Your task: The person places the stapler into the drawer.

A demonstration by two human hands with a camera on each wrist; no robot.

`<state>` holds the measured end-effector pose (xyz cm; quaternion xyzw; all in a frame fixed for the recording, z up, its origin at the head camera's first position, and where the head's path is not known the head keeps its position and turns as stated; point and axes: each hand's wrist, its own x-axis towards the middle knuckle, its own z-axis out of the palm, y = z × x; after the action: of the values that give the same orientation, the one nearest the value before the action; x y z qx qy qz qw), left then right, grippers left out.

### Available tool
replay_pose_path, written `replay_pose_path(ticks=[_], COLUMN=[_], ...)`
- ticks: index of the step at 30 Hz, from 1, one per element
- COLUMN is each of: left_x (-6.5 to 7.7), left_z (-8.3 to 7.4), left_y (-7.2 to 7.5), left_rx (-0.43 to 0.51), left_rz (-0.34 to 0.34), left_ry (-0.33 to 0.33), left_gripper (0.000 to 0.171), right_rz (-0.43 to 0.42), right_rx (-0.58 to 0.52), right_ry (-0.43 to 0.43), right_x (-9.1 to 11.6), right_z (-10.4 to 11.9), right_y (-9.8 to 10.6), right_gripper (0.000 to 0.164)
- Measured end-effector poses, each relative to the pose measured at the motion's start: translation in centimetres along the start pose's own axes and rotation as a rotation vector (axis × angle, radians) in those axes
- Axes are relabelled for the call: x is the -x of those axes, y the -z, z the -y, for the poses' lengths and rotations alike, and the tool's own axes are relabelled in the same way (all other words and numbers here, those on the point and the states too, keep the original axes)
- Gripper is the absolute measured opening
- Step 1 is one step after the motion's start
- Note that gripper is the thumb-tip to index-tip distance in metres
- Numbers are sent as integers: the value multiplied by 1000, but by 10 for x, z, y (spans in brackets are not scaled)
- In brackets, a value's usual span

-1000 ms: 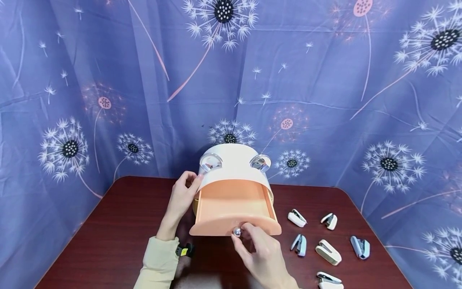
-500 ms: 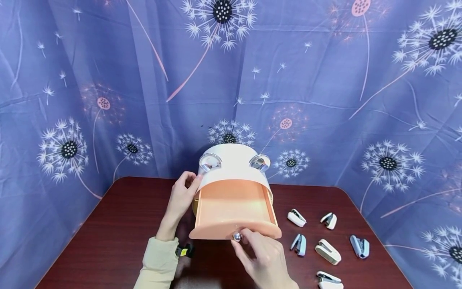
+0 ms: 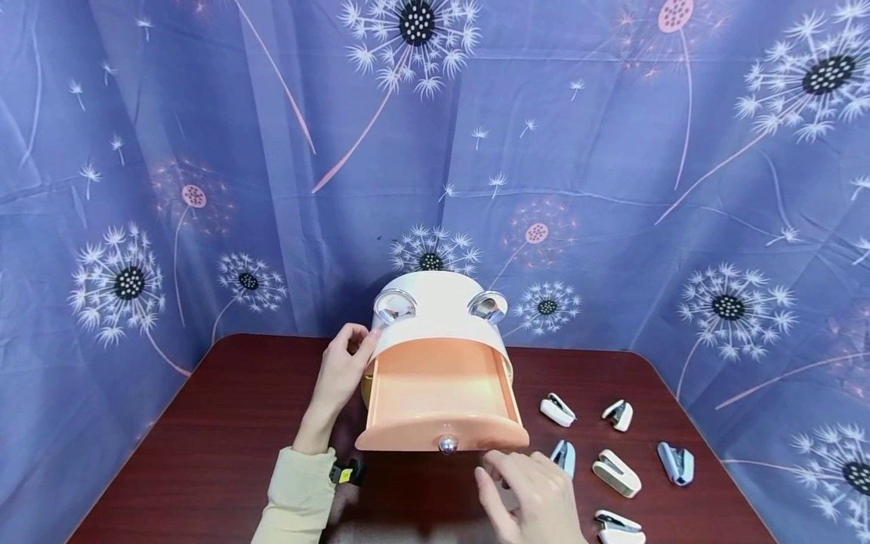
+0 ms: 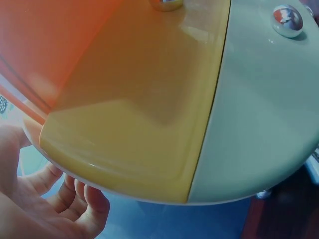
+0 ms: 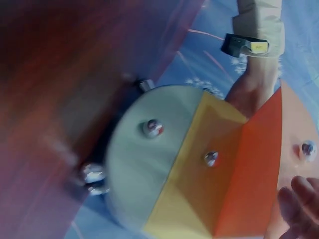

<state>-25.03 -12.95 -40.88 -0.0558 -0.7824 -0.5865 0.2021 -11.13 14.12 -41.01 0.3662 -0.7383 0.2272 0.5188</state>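
A white rounded drawer unit (image 3: 445,306) stands at the middle of the table. Its peach top drawer (image 3: 442,433) is pulled out, with nothing inside, and has a round silver knob (image 3: 448,445) on its front. Below it, a yellow drawer front (image 4: 129,144) and a pale green drawer front (image 4: 254,104) are closed. My left hand (image 3: 343,366) rests against the unit's left side, fingers bent beside its edge. My right hand (image 3: 533,499) is off the knob, fingers loosely bent, between the drawer and a light blue stapler (image 3: 563,455) that it partly covers.
Several small staplers lie on the right of the dark red table (image 3: 238,453): a white one (image 3: 558,409), a second white one (image 3: 618,415), a cream one (image 3: 617,474), a blue one (image 3: 676,462) and a white one at the front (image 3: 620,527). A dandelion-patterned curtain (image 3: 306,227) hangs behind.
The drawer has slid slightly further out. My right hand has let go of the knob and moved right, toward the staplers. The left hand has stayed at the unit's side.
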Motion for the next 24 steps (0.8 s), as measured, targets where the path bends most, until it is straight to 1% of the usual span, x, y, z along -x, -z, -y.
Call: replay_pose_path(ticks=[3, 5, 7, 8, 9, 10, 12, 13, 16, 17, 19, 21, 22, 24], left_x=[0, 0, 1, 1, 1, 1, 1, 0, 0, 0, 0, 0, 0, 0], left_z=[0, 0, 0, 0, 0, 0, 0, 0, 0, 0, 0, 1, 1, 2], left_y=[1, 2, 3, 3, 3, 3, 3, 3, 3, 3, 4, 4, 4, 3], left_rx=[7, 12, 13, 10, 8, 6, 2, 1, 2, 4, 4, 1, 3, 0], left_rz=[0, 1, 2, 1, 0, -2, -3, -4, -2, -1, -2, -5, -5, -5], left_ry=[1, 5, 9, 10, 11, 10, 8, 7, 5, 5, 7, 11, 13, 15], left_gripper=[27, 27, 28, 28, 28, 27, 27, 27, 28, 28, 28, 28, 28, 29], right_rz=[35, 67, 113, 151, 198, 255, 384, 454, 654, 708, 827, 915, 952, 1041], right_rx=[42, 89, 133, 151, 172, 189, 219, 233, 275, 284, 278, 257, 236, 168], right_ry=[-45, -66, -87, -107, -130, -161, -236, -282, -436, -488, -593, -668, -697, -787], right_x=[19, 33, 46, 52, 58, 64, 74, 78, 88, 91, 97, 104, 107, 113], right_z=[-10, -19, -29, -33, -38, -42, -50, -53, -62, -65, -71, -79, -84, -95], right_y=[9, 16, 24, 30, 35, 41, 52, 58, 72, 76, 83, 89, 93, 98], right_gripper=[27, 29, 32, 33, 35, 31, 25, 25, 40, 43, 47, 54, 58, 66])
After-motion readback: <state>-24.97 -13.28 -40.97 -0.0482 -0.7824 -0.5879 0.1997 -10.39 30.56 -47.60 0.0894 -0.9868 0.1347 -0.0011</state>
